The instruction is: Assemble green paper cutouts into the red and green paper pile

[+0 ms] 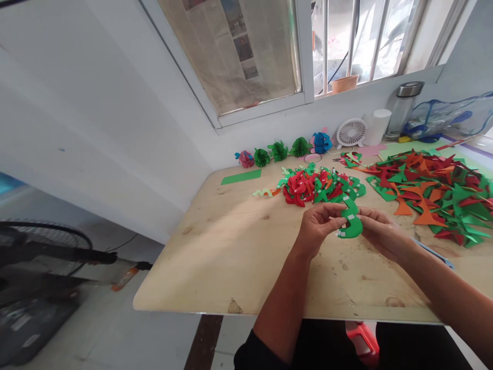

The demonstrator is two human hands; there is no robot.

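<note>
Between my two hands is a wavy green paper cutout with small white patches along it, held just above the wooden table. My left hand pinches its left edge between thumb and fingers. On the other side, the fingers of my right hand close on its right edge. Right behind the hands lies a pile of red and green curved paper cutouts, some with white patches too. A light green wavy strip lies at the pile's left end.
A heap of red, orange and green paper scraps covers the table's right side. Folded paper balls, a small white fan and a glass bottle line the wall. A green paper strip lies on the wooden table.
</note>
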